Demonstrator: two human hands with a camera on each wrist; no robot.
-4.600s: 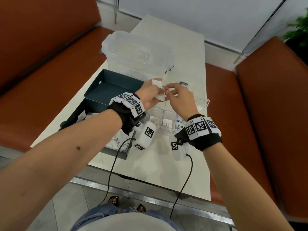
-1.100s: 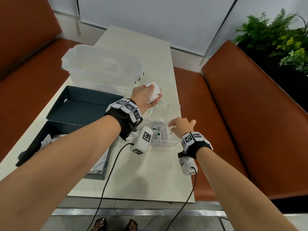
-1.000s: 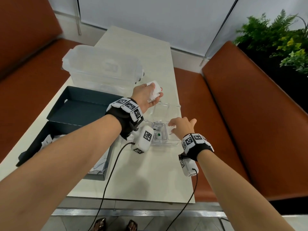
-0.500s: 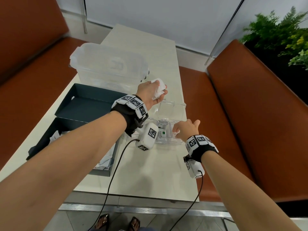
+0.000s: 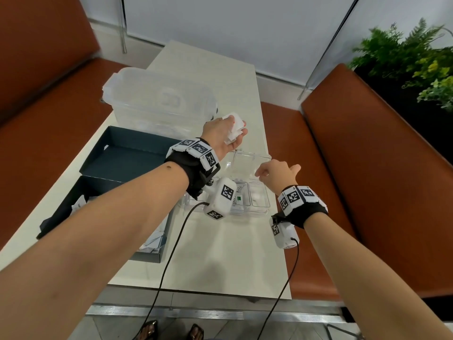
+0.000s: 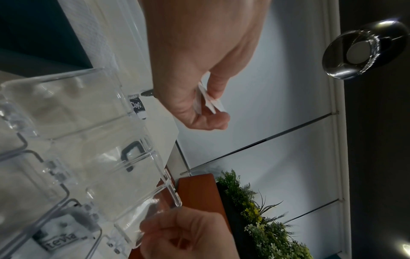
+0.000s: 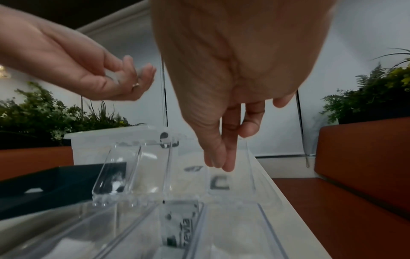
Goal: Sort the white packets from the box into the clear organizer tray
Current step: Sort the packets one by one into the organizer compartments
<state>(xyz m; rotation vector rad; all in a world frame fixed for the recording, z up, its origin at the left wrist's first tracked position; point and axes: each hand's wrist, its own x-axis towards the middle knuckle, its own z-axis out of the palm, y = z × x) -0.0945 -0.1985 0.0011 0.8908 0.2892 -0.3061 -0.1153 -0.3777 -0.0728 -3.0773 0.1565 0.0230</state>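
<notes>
Pale tabletop (image 5: 220,261) carries the clear organizer tray (image 5: 259,212), its near compartments already holding packets. Left hand (image 5: 221,136) grips several white packets (image 5: 234,128); right hand (image 5: 277,174), fingers loosely extended, holds nothing. More packets remain in the box (image 5: 103,212) at left.

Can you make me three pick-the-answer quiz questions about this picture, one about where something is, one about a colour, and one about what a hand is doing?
1. Where is the clear plastic organizer tray?
A. on the pale table
B. on the bench
C. on the floor

2. What colour is the open cardboard box?
A. red
B. dark teal
C. yellow

3. What is the left hand doing?
A. lying flat
B. pressing the table
C. holding white paper packets

Answers: 1 A, the tray stands on the tabletop; 2 B, its walls are dark teal; 3 C, fingers curl round the packets.
</notes>
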